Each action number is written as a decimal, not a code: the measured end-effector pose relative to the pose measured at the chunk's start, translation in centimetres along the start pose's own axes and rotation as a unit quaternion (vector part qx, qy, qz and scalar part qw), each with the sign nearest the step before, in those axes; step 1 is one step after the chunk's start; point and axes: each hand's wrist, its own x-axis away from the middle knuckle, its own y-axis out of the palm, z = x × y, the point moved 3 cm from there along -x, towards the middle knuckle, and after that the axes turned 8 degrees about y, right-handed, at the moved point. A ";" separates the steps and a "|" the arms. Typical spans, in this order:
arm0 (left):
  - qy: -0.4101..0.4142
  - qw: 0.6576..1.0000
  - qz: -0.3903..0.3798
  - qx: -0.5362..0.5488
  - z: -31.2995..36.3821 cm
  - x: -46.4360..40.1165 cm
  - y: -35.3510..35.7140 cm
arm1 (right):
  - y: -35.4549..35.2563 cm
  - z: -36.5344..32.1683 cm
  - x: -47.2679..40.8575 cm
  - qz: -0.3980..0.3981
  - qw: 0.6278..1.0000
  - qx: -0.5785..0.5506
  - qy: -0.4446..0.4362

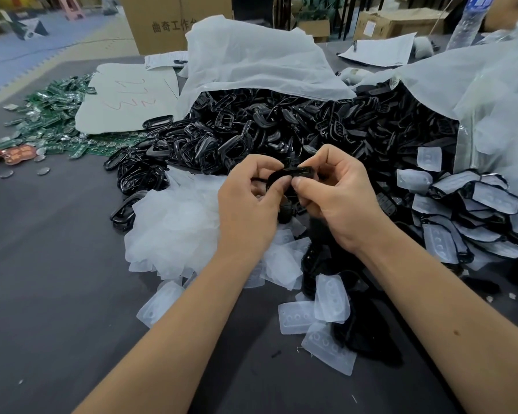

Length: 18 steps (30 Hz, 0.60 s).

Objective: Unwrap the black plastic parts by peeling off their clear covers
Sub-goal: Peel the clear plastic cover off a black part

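Both hands meet over the table's middle around one black plastic part (pixel 293 172). My left hand (pixel 248 201) pinches its left end between thumb and forefinger. My right hand (pixel 338 195) pinches its right end the same way. The part is partly hidden by my fingers, and I cannot tell whether a clear cover is on it. A big heap of bare black parts (pixel 251 130) lies just behind my hands. Parts still in their clear covers (pixel 485 204) are stacked at the right. Loose clear covers (pixel 174 225) pile up left of and below my hands.
White plastic bags (pixel 251 61) lie open over the black heap and at the right. Green circuit boards (pixel 54 121) are scattered at the far left beside a white sheet (pixel 126 97). A cardboard box (pixel 162 22) and a water bottle (pixel 468 22) stand at the back.
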 end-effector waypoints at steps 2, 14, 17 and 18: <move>0.009 1.000 0.000 0.001 0.0 -0.2 -0.3 | 0.2 0.1 0.1 -0.001 1.000 -0.007 0.007; -0.038 0.992 0.000 0.118 -0.8 -0.4 -0.6 | 0.4 -0.1 0.2 -0.004 1.000 -0.012 0.003; -0.051 0.989 0.019 0.137 -0.8 -0.3 -0.6 | 0.3 -0.1 0.3 0.012 1.000 0.007 0.000; -0.059 0.986 0.040 0.149 -0.8 -0.3 -0.7 | 0.2 -0.2 0.3 0.022 0.999 0.040 -0.006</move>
